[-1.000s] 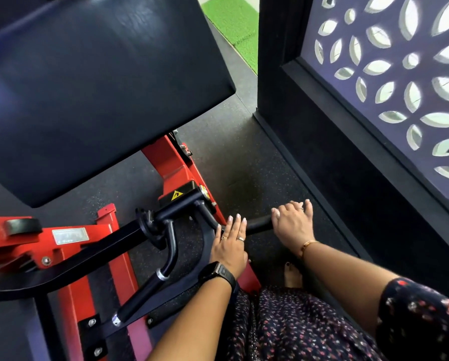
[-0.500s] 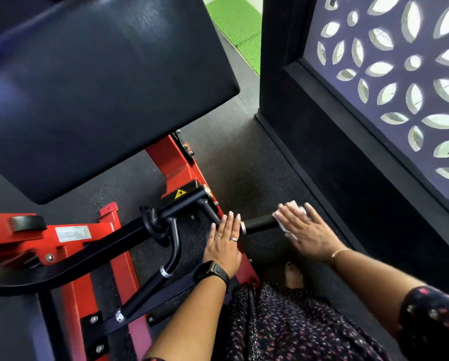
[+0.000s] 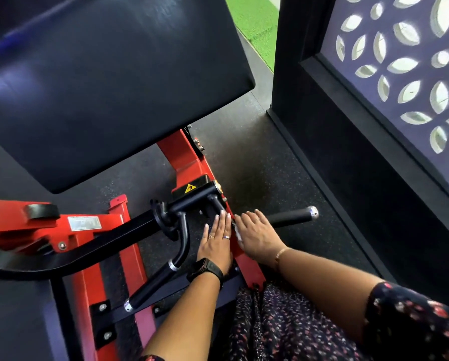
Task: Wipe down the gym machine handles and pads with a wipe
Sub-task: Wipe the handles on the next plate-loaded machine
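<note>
**Now: wipe (image 3: 238, 235) at the inner end of the handle (image 3: 292, 217)**

Head view: the left hand (image 3: 215, 242) rests flat, fingers straight, on the black bar (image 3: 214, 202). The right hand (image 3: 257, 237) lies over the white wipe, fingers nearly straight, seemingly pressing it against the handle.

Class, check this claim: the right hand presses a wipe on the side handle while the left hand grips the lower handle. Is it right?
Not quite. The head view shows the left hand flat, fingers straight, beside the right hand; the lower handle is untouched. The rest holds.
</note>
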`<state>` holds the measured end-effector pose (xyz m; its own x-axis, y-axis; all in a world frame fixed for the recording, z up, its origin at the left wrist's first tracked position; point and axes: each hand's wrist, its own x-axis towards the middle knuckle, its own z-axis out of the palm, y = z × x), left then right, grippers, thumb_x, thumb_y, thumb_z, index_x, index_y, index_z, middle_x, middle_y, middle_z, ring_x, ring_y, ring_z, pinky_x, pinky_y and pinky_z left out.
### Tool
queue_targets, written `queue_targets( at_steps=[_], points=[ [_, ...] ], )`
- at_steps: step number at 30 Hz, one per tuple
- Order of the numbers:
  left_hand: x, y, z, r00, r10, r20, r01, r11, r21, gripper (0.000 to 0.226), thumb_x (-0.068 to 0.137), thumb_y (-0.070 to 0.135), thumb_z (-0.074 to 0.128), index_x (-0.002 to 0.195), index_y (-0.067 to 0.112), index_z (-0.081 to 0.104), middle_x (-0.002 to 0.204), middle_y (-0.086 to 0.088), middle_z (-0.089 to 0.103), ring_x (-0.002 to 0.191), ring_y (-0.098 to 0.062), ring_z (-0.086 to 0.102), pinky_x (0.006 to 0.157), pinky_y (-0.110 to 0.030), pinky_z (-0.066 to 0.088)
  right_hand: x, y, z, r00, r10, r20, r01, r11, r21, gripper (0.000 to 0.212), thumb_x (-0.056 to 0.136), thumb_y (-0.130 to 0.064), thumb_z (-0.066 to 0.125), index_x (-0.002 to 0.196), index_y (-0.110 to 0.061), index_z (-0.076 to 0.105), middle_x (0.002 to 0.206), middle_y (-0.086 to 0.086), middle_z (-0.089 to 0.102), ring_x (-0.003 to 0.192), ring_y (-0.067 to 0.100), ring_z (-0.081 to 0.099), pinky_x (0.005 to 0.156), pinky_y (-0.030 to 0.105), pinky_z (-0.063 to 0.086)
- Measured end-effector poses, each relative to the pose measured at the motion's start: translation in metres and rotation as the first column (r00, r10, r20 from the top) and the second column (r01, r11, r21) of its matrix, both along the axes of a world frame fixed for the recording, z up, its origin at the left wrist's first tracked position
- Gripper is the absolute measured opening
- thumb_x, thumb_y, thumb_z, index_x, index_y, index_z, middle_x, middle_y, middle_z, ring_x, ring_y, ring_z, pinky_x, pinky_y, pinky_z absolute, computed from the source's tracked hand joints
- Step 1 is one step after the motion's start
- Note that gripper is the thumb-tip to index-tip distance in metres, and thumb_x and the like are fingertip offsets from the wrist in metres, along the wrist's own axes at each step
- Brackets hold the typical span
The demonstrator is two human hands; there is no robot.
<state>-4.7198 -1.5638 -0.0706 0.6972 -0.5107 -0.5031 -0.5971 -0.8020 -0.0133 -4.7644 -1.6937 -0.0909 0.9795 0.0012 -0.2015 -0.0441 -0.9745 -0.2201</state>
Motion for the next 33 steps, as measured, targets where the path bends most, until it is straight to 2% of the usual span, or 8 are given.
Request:
queue_targets(
  at_steps=[4, 9, 16, 20, 23, 27, 30, 33],
  points=[
    [0.000, -0.003, 0.003, 1.000, 0.012, -0.023, -0.012, 1.000, 0.002, 0.075, 0.099, 0.016, 0.032, 0.136, 0.013, -0.034, 0.142, -0.001, -0.041, 0.131, -0.010, -0.034, 0.114, -0.035, -0.016, -0.005, -0.015, -0.008, 0.986, 0.167, 0.023, -0.165, 0.985, -0.053, 0.056, 0.090, -0.027, 0.028, 0.135, -0.004, 0.051, 0.130, 0.015, 0.058, 0.121, 0.030, 0.055, 0.103, 0.044, 0.044],
    [-0.003, -0.012, 0.007, 0.998, -0.063, -0.028, 0.061, 0.996, -0.060, 0.083, 0.096, 0.017, 0.037, 0.137, 0.017, -0.035, 0.142, 0.003, -0.043, 0.137, -0.010, -0.031, 0.114, -0.035, -0.017, -0.063, -0.085, -0.024, 0.884, 0.437, 0.169, -0.401, 0.892, -0.209, 0.063, 0.087, -0.024, 0.036, 0.148, -0.009, 0.029, 0.156, 0.006, 0.025, 0.143, 0.020, 0.022, 0.115, 0.042, 0.017],
    [-0.006, -0.037, 0.004, 0.981, -0.191, -0.032, 0.188, 0.978, -0.093, 0.079, 0.097, 0.020, 0.036, 0.139, 0.019, -0.031, 0.147, 0.005, -0.035, 0.138, -0.010, -0.030, 0.115, -0.035, -0.016, -0.088, -0.144, -0.020, 0.991, 0.099, 0.093, -0.082, 0.982, -0.169, 0.060, 0.089, -0.027, 0.035, 0.144, -0.006, 0.039, 0.150, 0.011, 0.038, 0.139, 0.025, 0.036, 0.114, 0.044, 0.020],
    [-0.007, -0.043, 0.006, 0.980, -0.193, -0.050, 0.190, 0.980, -0.067, 0.081, 0.096, 0.022, 0.039, 0.140, 0.019, -0.029, 0.148, 0.004, -0.033, 0.135, -0.008, -0.030, 0.117, -0.036, -0.015, -0.058, -0.104, -0.011, 0.940, -0.331, 0.083, 0.336, 0.940, -0.057, 0.048, 0.090, -0.030, 0.031, 0.110, -0.003, 0.065, 0.107, 0.014, 0.066, 0.108, 0.034, 0.060, 0.112, 0.050, 0.029],
    [-0.007, -0.043, 0.004, 0.978, -0.202, -0.046, 0.200, 0.979, -0.043, 0.081, 0.098, 0.025, 0.040, 0.138, 0.017, -0.030, 0.148, 0.003, -0.033, 0.133, -0.008, -0.031, 0.117, -0.037, -0.014, -0.020, -0.067, 0.004, 0.950, -0.299, 0.093, 0.295, 0.954, 0.060, 0.046, 0.086, -0.036, 0.025, 0.077, -0.012, 0.064, 0.074, 0.009, 0.065, 0.078, 0.031, 0.065, 0.098, 0.050, 0.043],
    [-0.009, -0.044, 0.007, 0.975, -0.224, -0.016, 0.224, 0.974, 0.024, 0.080, 0.099, 0.033, 0.036, 0.137, 0.010, -0.030, 0.143, -0.003, -0.037, 0.132, -0.015, -0.035, 0.115, -0.037, -0.016, 0.018, -0.048, 0.016, 0.969, -0.148, -0.197, 0.179, 0.972, 0.150, 0.061, 0.096, -0.044, 0.013, 0.100, -0.010, 0.064, 0.106, 0.011, 0.067, 0.105, 0.030, 0.060, 0.097, 0.037, 0.038],
    [-0.009, -0.046, 0.004, 0.972, -0.227, -0.055, 0.228, 0.974, -0.001, 0.083, 0.097, 0.030, 0.042, 0.144, 0.009, -0.024, 0.144, -0.003, -0.038, 0.135, -0.015, -0.033, 0.116, -0.037, -0.014, 0.013, -0.067, 0.004, 0.988, -0.061, -0.142, 0.068, 0.996, 0.050, 0.063, 0.097, -0.047, 0.009, 0.105, -0.017, 0.064, 0.108, 0.006, 0.068, 0.107, 0.026, 0.061, 0.098, 0.037, 0.036],
    [-0.008, -0.046, 0.000, 0.932, -0.361, -0.021, 0.359, 0.931, -0.071, 0.093, 0.084, 0.026, 0.059, 0.151, 0.012, -0.005, 0.159, -0.004, -0.014, 0.148, -0.018, -0.004, 0.117, -0.041, 0.000, -0.014, -0.104, -0.009, 0.997, 0.012, -0.075, -0.014, 0.999, -0.032, 0.075, 0.085, -0.049, -0.004, 0.105, -0.028, 0.065, 0.100, -0.001, 0.067, 0.101, 0.024, 0.062, 0.106, 0.042, 0.031]
  ],
)
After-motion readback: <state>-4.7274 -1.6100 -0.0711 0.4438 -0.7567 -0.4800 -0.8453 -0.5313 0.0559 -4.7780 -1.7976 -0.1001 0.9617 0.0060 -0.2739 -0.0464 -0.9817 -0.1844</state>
